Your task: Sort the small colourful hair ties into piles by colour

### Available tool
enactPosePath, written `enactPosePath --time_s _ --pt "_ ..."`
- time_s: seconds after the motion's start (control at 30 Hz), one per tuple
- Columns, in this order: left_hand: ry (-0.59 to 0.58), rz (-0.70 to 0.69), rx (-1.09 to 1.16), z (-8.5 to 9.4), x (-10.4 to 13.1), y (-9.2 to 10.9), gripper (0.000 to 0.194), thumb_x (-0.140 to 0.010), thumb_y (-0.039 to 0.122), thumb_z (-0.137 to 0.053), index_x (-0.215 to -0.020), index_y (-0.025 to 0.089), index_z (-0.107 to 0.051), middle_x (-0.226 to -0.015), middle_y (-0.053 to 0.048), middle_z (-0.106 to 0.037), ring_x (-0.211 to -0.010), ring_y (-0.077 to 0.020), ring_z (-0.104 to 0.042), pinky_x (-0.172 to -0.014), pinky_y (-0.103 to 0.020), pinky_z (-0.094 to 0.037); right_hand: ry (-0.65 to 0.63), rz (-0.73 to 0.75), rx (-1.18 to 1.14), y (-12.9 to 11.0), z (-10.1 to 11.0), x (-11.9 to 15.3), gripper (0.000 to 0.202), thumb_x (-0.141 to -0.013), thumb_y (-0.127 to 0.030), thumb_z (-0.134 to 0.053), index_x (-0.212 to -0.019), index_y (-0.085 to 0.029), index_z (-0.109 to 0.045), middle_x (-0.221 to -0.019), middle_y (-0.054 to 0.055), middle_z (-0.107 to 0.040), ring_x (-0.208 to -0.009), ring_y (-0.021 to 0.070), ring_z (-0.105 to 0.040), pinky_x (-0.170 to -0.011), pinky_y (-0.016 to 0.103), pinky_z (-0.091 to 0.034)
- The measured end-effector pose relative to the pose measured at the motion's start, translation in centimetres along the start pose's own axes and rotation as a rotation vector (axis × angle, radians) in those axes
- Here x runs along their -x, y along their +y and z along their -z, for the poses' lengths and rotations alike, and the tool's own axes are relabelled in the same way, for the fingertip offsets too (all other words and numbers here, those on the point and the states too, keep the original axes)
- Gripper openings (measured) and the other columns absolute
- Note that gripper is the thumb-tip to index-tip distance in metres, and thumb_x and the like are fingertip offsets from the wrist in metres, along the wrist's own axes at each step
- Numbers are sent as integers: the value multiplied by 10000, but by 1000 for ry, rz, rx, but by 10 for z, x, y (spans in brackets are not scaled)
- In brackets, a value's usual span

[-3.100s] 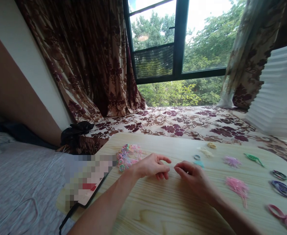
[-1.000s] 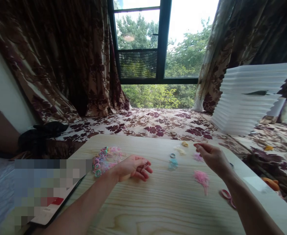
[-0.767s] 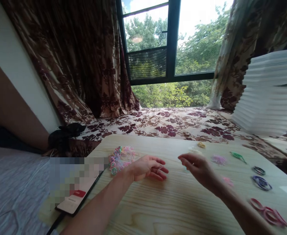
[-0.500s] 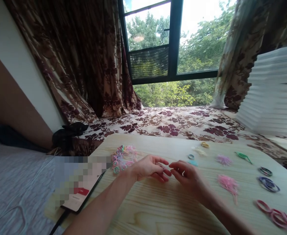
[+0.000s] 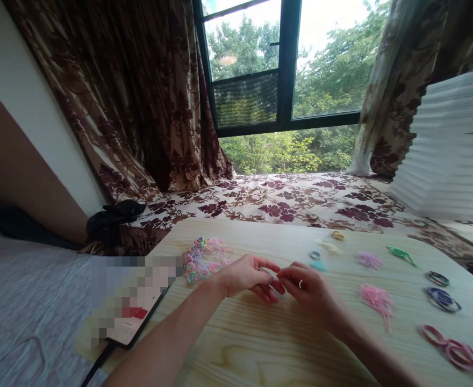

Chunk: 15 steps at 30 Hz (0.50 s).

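Fingers (image 5: 288, 272) pinched on your right hand (image 5: 315, 290), left hand (image 5: 244, 275) half-curled, can't tell what's held | pink rubbery bundle (image 5: 375, 299) right of multicolour rubbery-ring heap (image 5: 204, 260), colour-sorted probably

Forearms (image 5: 180, 328) angled inward, left hand (image 5: 256, 278) loosely curled, right hand (image 5: 307, 286) pinched, close together

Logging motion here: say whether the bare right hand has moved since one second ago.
Yes: the bare right hand moved left, away from the pale purple pile of thin bands.
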<state>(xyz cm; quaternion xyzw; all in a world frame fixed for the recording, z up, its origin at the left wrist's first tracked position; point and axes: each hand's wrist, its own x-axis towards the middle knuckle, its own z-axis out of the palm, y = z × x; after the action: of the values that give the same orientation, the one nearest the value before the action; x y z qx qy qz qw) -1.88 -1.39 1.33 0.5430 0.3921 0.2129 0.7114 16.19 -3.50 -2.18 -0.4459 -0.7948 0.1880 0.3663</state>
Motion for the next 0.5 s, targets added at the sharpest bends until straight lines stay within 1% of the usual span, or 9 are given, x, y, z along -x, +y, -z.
enactPosePath --time_s 0.17,0.3,0.4,0.5 --pt "-15 26 -16 2 1 0 446 -639 219 -657 -1066 118 -573 -709 -51 -673 -547 -108 -605 -573 -255 -474 -1 -22 -44 -3 1 -2 249 -822 -322 -498 -719 -183 -678 -654 18 -599 -548 114 -513 -501 222 -392" --pt "-28 26 -38 8 3 2 437 -667 245 -626 -1079 120 -553 -682 -43 -666 -527 -110 -601 -536 -243 -465 -17 -62 -74 -6 3 -3 267 -822 -329 -487 -685 -176 -658 -634 18 -605 -555 123 -522 -510 232 -400" --pt "-7 27 -51 12 6 4 441 -661 269 -627 -1067 115 -549 -670 -37 -658 -520 -106 -589 -528 -241 -464 -8 -81 -79 -6 5 -3 263 -815 -334 -487 -685 -177 -653 -620 13 -602 -540 122 -507 -496 232 -390" --pt "16 21 -109 14 8 6 382 -671 281 -607 -1009 107 -580 -625 -9 -623 -451 -68 -524 -455 -196 -405 -5 -91 -81 -6 5 -4 261 -808 -336 -490 -680 -177 -653 -603 7 -594 -532 121 -496 -489 230 -385"
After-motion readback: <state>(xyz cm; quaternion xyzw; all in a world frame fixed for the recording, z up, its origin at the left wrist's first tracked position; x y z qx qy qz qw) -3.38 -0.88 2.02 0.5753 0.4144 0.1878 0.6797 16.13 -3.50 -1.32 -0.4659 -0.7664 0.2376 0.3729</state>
